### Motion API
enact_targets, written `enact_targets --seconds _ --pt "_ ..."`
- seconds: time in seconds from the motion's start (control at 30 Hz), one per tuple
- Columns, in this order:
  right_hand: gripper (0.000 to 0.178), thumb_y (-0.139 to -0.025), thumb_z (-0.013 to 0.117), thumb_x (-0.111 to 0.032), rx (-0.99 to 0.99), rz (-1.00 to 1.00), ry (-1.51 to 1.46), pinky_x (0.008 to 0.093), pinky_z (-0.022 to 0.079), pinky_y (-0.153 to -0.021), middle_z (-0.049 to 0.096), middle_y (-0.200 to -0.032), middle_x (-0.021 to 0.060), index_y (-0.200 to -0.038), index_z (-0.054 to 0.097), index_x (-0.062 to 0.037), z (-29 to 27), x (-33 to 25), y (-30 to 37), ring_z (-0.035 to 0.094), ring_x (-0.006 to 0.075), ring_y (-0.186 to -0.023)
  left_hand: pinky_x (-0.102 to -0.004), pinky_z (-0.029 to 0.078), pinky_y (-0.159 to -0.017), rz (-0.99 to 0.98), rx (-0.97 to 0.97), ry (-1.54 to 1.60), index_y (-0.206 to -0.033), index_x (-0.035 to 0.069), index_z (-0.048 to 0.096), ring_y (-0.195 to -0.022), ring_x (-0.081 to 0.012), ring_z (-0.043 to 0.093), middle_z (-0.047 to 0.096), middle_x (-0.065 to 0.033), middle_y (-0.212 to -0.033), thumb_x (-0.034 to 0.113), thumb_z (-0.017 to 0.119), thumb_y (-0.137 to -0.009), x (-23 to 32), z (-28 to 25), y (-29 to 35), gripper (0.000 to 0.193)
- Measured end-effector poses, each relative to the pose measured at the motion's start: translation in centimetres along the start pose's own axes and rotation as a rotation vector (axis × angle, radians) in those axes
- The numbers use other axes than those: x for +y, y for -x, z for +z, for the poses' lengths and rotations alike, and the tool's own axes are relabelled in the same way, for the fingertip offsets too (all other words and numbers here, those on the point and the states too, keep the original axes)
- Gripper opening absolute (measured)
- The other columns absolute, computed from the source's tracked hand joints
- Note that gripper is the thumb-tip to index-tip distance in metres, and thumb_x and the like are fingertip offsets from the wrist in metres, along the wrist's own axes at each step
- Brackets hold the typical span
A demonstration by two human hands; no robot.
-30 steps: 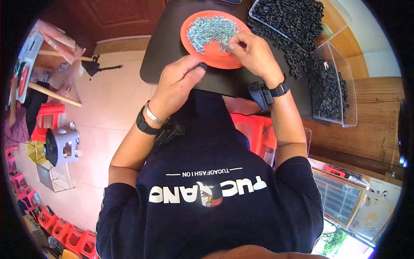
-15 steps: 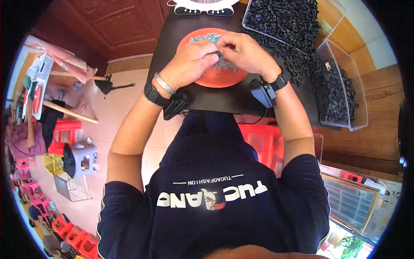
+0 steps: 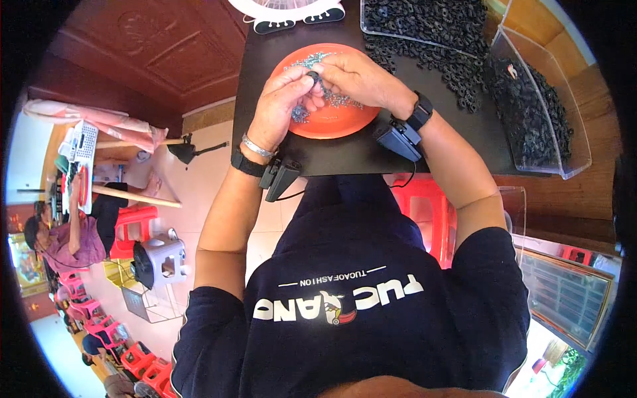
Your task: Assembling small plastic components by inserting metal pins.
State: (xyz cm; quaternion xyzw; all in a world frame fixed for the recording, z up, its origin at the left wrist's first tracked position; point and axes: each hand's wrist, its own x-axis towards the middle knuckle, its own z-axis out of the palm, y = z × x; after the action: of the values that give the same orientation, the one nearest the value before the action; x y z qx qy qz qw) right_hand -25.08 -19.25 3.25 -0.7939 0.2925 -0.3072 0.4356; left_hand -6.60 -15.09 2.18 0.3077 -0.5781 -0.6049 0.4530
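Observation:
Over an orange-red plate (image 3: 338, 126), my left hand (image 3: 282, 103) pinches a small black plastic part (image 3: 314, 77) between thumb and fingers. My right hand (image 3: 358, 78) has its fingertips closed right beside that part; whatever they grip is hidden by the fingers. Small silvery metal pieces, screw-like in look, (image 3: 302, 114) lie in the plate beneath both hands. Each wrist wears a black strap with a small dark device on it.
Black plastic parts are heaped in a clear bin (image 3: 424, 23) at the back right, loose on the dark table (image 3: 345, 156), and in another clear bin (image 3: 531, 119). A white object with shoe-shaped feet (image 3: 292, 16) stands behind the plate. Another person (image 3: 73, 239) is at far left.
The view has shifted. My left hand has turned, its fingers now pointing more upward, and the black part shows more clearly. Both hands stay together over the plate.

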Motion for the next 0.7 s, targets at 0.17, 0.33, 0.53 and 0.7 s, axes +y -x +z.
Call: enact_targets --seconds 0.17,0.33,0.53,0.7 --pt "0.030 -0.097 0.045 -0.027 -0.067 0.048 -0.044 0.0202 0.039 -0.056 0.053 -0.071 -0.0025 -0.083 0.057 -0.0030 -0.3 -0.5 0.4 0.045 0.0043 -0.063 -0.0253 0.043 -0.068 0.030 0.026 -0.020 -0.090 0.000 0.056 -0.073 -0.0151 0.056 0.058 -0.0078 -0.082 0.024 0.049 -0.091 0.6 0.8 0.5 0.025" --pt "0.018 -0.092 0.055 -0.016 0.014 -0.057 0.206 0.0231 0.045 -0.065 0.059 -0.078 -0.0010 -0.090 0.059 0.0007 -0.7 -0.4 0.4 0.052 0.0058 -0.071 -0.0243 0.045 -0.063 0.004 0.044 0.021 -0.093 0.000 0.058 -0.069 -0.0136 0.058 0.060 -0.0064 -0.080 0.021 0.049 -0.090 0.7 0.3 0.8 0.022" --pt "0.016 -0.089 0.058 -0.012 0.082 -0.100 0.061 0.0229 0.046 -0.076 0.064 -0.087 0.0018 -0.096 0.062 0.0017 -2.0 0.5 0.2 0.056 0.0066 -0.082 -0.0216 0.044 -0.055 -0.092 0.088 0.041 -0.087 0.002 0.057 -0.059 -0.0131 0.058 0.061 -0.0043 -0.074 0.021 0.050 -0.089 1.1 -0.2 1.0 0.020" --pt "0.017 -0.087 0.060 -0.015 0.135 -0.169 -0.077 0.0258 0.048 -0.073 0.067 -0.083 0.0048 -0.095 0.065 0.0002 -1.4 -0.3 0.2 0.059 0.0077 -0.079 -0.0211 0.043 -0.058 -0.055 0.164 -0.329 -0.093 0.002 0.060 -0.066 -0.0083 0.054 0.061 -0.0016 -0.080 0.019 0.052 -0.089 1.1 0.5 0.6 0.019"
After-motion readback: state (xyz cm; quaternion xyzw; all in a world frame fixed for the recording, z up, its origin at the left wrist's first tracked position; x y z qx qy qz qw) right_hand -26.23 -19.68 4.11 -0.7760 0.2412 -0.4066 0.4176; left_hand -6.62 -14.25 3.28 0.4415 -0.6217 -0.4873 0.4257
